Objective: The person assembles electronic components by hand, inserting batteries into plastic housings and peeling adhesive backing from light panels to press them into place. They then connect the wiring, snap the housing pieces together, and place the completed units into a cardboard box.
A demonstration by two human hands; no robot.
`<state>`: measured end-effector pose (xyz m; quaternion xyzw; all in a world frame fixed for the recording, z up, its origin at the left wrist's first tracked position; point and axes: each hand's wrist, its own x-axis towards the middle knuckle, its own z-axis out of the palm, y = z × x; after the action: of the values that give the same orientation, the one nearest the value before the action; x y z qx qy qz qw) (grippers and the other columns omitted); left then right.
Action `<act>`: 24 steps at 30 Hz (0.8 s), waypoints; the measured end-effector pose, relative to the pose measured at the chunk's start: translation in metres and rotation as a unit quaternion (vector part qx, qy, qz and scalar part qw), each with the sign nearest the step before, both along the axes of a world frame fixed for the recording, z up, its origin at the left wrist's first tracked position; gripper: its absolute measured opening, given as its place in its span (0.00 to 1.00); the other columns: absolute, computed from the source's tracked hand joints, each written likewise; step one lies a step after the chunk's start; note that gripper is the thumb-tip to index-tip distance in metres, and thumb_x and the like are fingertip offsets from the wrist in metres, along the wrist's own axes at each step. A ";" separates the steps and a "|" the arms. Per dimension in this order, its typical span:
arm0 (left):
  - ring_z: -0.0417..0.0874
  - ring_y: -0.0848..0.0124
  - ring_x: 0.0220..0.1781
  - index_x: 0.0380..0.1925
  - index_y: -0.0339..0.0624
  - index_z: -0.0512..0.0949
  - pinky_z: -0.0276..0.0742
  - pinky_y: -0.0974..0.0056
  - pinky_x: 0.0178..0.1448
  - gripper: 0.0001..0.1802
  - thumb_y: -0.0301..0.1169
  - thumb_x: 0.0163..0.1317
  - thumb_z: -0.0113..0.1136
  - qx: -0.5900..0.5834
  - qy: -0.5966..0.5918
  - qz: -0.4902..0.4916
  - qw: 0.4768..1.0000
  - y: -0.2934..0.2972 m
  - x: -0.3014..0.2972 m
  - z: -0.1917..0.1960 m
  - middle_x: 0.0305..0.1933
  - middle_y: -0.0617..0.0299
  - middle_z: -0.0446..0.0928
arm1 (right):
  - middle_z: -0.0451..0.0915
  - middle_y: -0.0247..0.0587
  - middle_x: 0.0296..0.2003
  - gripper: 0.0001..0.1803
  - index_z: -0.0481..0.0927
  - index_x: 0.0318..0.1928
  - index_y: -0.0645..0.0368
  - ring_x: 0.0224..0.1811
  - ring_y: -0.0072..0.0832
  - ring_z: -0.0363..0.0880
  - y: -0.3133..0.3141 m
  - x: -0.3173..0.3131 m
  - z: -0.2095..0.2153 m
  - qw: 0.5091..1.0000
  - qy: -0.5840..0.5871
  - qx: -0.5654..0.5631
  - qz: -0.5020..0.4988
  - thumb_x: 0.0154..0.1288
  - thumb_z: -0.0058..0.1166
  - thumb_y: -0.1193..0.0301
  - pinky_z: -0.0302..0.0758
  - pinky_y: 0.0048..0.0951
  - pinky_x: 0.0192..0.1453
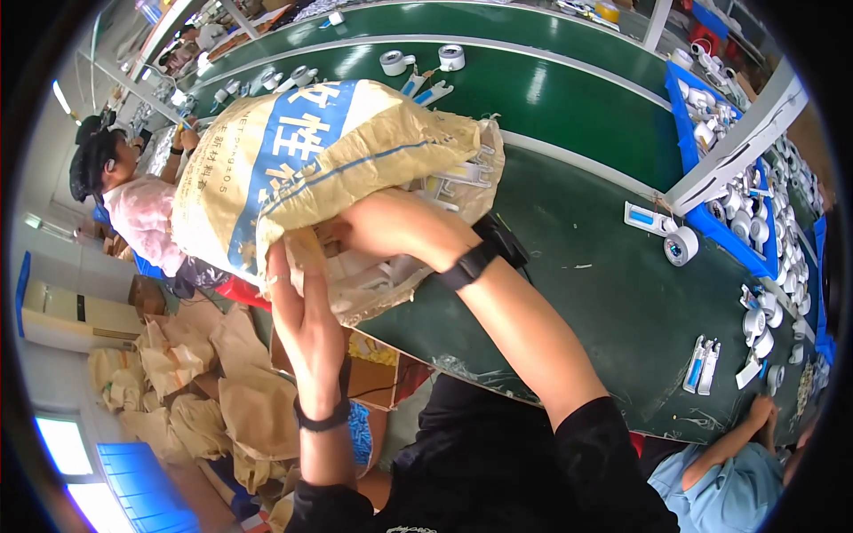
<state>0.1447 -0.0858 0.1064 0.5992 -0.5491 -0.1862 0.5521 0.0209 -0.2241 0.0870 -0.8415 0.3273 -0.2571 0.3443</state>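
Note:
A large tan woven sack (222, 169) with a blue band lies tilted on the green table, its mouth facing me. My left hand (306, 329) pinches the lower edge of that mouth between thumb and fingers. My right hand (386, 222) reaches into the opening, and the sack's flap hides its fingertips. White plastic parts (466, 173) show inside the mouth, several of them near my right wrist. A dark band is on each of my wrists.
On the table to the right lie a white part with a round head (680, 246) and several slim white-and-blue parts (702, 364). Blue trays (764, 258) heaped with white parts line the far right. Empty sacks (253, 409) pile up at lower left. Co-workers sit at left (133, 204) and lower right (720, 489).

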 end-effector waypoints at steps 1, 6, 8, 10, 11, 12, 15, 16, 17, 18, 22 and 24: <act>0.62 0.61 0.79 0.75 0.26 0.59 0.55 0.59 0.80 0.29 0.23 0.76 0.48 0.003 0.108 -0.021 0.994 0.003 -0.002 0.004 0.79 0.45 0.60 | 0.83 0.50 0.57 0.21 0.82 0.59 0.53 0.62 0.47 0.80 -0.004 0.014 0.005 1.000 0.000 -0.023 0.020 0.68 0.55 0.65 0.74 0.45 0.65; 0.39 0.52 0.87 0.79 0.38 0.56 0.27 0.45 0.85 0.39 0.27 0.68 0.51 -0.128 -0.132 0.052 0.982 0.009 -0.009 0.032 0.85 0.48 0.47 | 0.78 0.53 0.64 0.29 0.82 0.60 0.56 0.71 0.43 0.71 0.009 0.107 -0.020 0.982 -0.007 -0.180 0.052 0.64 0.53 0.54 0.60 0.45 0.78; 0.36 0.45 0.87 0.80 0.39 0.54 0.25 0.39 0.84 0.42 0.32 0.67 0.55 -0.112 -0.245 0.090 0.959 0.001 -0.003 0.034 0.86 0.46 0.45 | 0.79 0.48 0.63 0.24 0.81 0.59 0.54 0.70 0.39 0.72 0.012 0.087 -0.035 0.985 0.004 -0.158 -0.062 0.69 0.47 0.57 0.62 0.44 0.77; 0.36 0.42 0.86 0.80 0.46 0.54 0.33 0.34 0.83 0.46 0.40 0.66 0.63 -0.077 -0.407 0.175 0.893 -0.023 -0.025 0.016 0.85 0.45 0.45 | 0.78 0.43 0.65 0.23 0.78 0.62 0.54 0.70 0.36 0.71 -0.009 0.047 -0.068 0.973 -0.071 -0.201 -0.083 0.74 0.44 0.59 0.62 0.42 0.77; 0.40 0.42 0.86 0.80 0.47 0.54 0.40 0.36 0.83 0.47 0.40 0.65 0.66 -0.070 -0.409 0.113 0.903 -0.026 -0.023 0.015 0.85 0.43 0.46 | 0.73 0.42 0.69 0.24 0.75 0.66 0.54 0.72 0.36 0.67 -0.021 0.038 -0.085 0.978 -0.121 -0.157 -0.063 0.76 0.43 0.59 0.59 0.41 0.78; 0.45 0.43 0.85 0.80 0.48 0.54 0.48 0.38 0.82 0.49 0.40 0.64 0.68 -0.062 -0.406 0.037 0.911 -0.027 -0.017 0.010 0.84 0.42 0.47 | 0.68 0.41 0.73 0.27 0.72 0.70 0.54 0.75 0.36 0.64 -0.033 0.036 -0.102 0.977 -0.181 -0.109 -0.031 0.77 0.41 0.58 0.56 0.39 0.80; 0.79 0.54 0.69 0.72 0.41 0.71 0.75 0.58 0.68 0.37 0.42 0.65 0.67 0.166 -0.476 -0.048 0.862 -0.019 0.054 -0.018 0.69 0.43 0.75 | 0.63 0.41 0.77 0.31 0.69 0.74 0.54 0.78 0.37 0.59 -0.019 0.092 -0.128 0.979 -0.066 -0.191 0.023 0.76 0.42 0.54 0.51 0.38 0.83; 0.88 0.56 0.54 0.67 0.41 0.77 0.82 0.58 0.55 0.29 0.41 0.68 0.63 0.274 -0.472 0.008 0.838 -0.025 0.078 -0.016 0.60 0.46 0.83 | 0.63 0.41 0.77 0.32 0.68 0.74 0.53 0.78 0.37 0.59 -0.014 0.106 -0.114 0.966 0.012 -0.252 0.056 0.75 0.42 0.53 0.51 0.39 0.82; 0.87 0.60 0.57 0.69 0.43 0.75 0.82 0.59 0.55 0.28 0.39 0.70 0.59 0.260 -0.525 0.070 0.807 -0.029 0.094 -0.016 0.65 0.49 0.80 | 0.63 0.41 0.77 0.33 0.68 0.74 0.53 0.78 0.37 0.59 -0.014 0.113 -0.106 0.951 0.071 -0.288 0.085 0.74 0.43 0.52 0.51 0.39 0.82; 0.86 0.64 0.60 0.70 0.46 0.73 0.82 0.60 0.55 0.27 0.37 0.73 0.56 0.249 -0.573 0.138 0.769 -0.029 0.111 -0.012 0.70 0.52 0.77 | 0.63 0.41 0.77 0.34 0.68 0.74 0.53 0.78 0.38 0.59 -0.012 0.126 -0.099 0.937 0.104 -0.313 0.115 0.73 0.44 0.51 0.51 0.40 0.82; 0.85 0.42 0.46 0.50 0.27 0.80 0.80 0.44 0.55 0.20 0.33 0.66 0.64 -0.121 -0.551 0.130 0.815 -0.028 0.003 0.042 0.45 0.38 0.84 | 0.63 0.42 0.77 0.39 0.68 0.74 0.52 0.78 0.39 0.59 -0.038 0.103 -0.108 0.910 0.219 -0.325 0.135 0.68 0.46 0.47 0.51 0.42 0.82; 0.85 0.43 0.46 0.51 0.27 0.80 0.80 0.44 0.55 0.20 0.34 0.66 0.65 -0.131 -0.552 0.129 0.813 -0.025 -0.003 0.048 0.45 0.38 0.84 | 0.64 0.42 0.76 0.41 0.68 0.74 0.52 0.78 0.40 0.60 -0.036 0.115 -0.105 0.899 0.236 -0.336 0.153 0.66 0.48 0.44 0.51 0.43 0.82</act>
<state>0.1422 -0.1111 0.1542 0.5884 -0.6986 0.3227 0.2483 0.1364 -0.2606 -0.0179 -0.9830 0.1602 -0.0895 -0.0111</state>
